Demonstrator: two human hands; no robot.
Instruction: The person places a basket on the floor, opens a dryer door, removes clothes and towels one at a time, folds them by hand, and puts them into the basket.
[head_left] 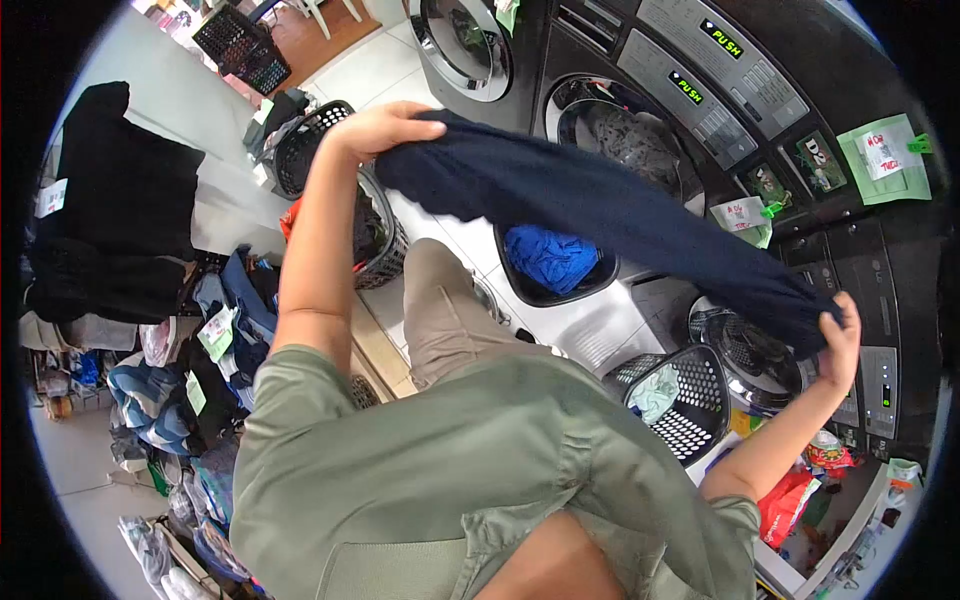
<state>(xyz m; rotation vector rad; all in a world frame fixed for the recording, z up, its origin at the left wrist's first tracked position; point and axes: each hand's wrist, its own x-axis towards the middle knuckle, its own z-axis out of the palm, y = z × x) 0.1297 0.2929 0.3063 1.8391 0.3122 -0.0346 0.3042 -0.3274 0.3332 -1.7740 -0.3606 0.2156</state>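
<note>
A long dark navy garment point(600, 205) is stretched taut through the air in front of me, sloping down from left to right. Its exact kind cannot be made out. My left hand point(385, 130) grips the upper end, thumb laid over the cloth. At the lower end, my right hand point(842, 340) has its fingers closed on the fabric. Below the garment's middle stands a dark basket point(508, 283) with bright blue cloth point(550, 257) inside. Part of a front-loading machine point(620, 140) holding grey laundry shows behind the garment.
Stacked dark machines line the right, with green tags point(885, 160) clipped on. A perforated basket point(700, 395) holding pale cloth point(655, 392) stands near my right arm. Another basket point(388, 245) is beside my left forearm. Black clothes point(120, 210) and folded laundry fill the left side.
</note>
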